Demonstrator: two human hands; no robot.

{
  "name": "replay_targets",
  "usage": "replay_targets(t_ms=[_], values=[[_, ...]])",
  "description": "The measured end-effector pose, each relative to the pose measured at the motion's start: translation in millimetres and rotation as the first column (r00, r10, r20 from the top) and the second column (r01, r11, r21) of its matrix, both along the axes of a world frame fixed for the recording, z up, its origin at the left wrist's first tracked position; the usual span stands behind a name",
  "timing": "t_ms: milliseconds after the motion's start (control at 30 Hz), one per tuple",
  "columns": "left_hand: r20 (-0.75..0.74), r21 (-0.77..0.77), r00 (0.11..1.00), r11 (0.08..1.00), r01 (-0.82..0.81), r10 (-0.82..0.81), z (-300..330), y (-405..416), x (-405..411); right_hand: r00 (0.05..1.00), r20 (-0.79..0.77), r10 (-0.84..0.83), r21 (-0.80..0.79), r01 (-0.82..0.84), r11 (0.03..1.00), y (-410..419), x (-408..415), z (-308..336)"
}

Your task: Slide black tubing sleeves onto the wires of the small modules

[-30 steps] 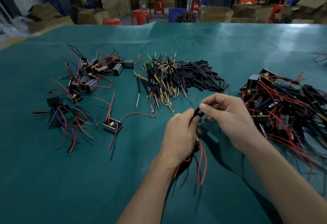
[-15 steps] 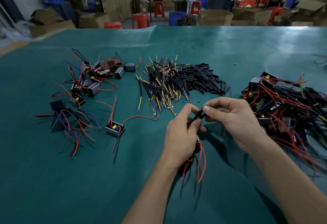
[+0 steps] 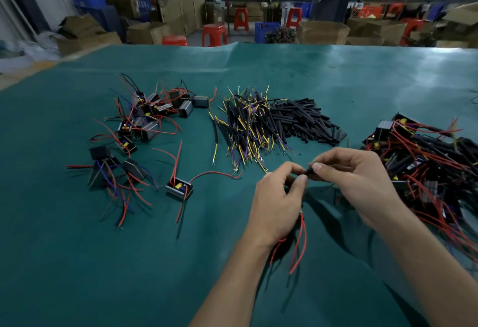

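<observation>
We are holding one module's wires in our left hand (image 3: 275, 205), its fingers (image 3: 300, 180) curling round them, while two red wire ends (image 3: 300, 244) are hanging out below the palm; the module itself is hiding inside the grip. Our right hand (image 3: 359, 184) is pinching one black tubing sleeve (image 3: 309, 171) between thumb and forefinger, touching the left fingertips. On the green counter (image 3: 77, 262) four groups are lying: bare modules (image 3: 152, 117) far left, one single module (image 3: 179, 188) nearer, a heap of yellow-tipped sleeved leads (image 3: 248, 125) in the middle, loose black sleeves (image 3: 305, 119) just beside it, and a tangled pile of modules (image 3: 426, 161) at right. Three red stools (image 3: 214, 34) and cardboard boxes (image 3: 323, 32) are standing beyond.
</observation>
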State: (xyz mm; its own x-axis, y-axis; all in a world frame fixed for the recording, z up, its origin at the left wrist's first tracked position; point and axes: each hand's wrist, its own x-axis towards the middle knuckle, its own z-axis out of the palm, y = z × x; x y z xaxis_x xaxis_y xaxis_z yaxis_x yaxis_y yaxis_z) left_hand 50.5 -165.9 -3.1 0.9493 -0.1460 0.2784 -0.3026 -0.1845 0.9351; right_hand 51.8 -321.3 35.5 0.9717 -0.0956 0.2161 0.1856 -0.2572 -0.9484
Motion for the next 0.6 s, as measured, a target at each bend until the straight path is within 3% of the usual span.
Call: replay_targets(t_ms=[100, 233, 367, 500, 600], values=[[0.002, 0.025, 1.0, 0.999, -0.027, 0.027, -1, 0, 3, 0.999, -0.027, -0.033, -0.054, 0.031, 0.998, 1, -3, 3], [0.031, 0.074, 0.999, 0.996, -0.047, 0.045, -3, 0, 4, 0.994, 0.031, -0.103, -0.337, 0.108, 0.935, 8, -3, 19], [0.056, 0.167, 0.996, 0.983, -0.077, 0.068, -6, -3, 4, 0.992, 0.121, -0.031, -0.509, 0.089, 0.856, 43, 22, 59], [0.002, 0.179, 0.998, 0.982, -0.067, 0.068, -8, -3, 4, 0.996, -0.005, 0.094, -0.772, -0.063, 0.633, 102, 79, 75], [0.026, 0.233, 0.996, 0.969, -0.084, 0.08, -12, -4, 6, 0.981, -0.173, 0.092, -0.821, -0.195, 0.537, 146, 125, 62]])
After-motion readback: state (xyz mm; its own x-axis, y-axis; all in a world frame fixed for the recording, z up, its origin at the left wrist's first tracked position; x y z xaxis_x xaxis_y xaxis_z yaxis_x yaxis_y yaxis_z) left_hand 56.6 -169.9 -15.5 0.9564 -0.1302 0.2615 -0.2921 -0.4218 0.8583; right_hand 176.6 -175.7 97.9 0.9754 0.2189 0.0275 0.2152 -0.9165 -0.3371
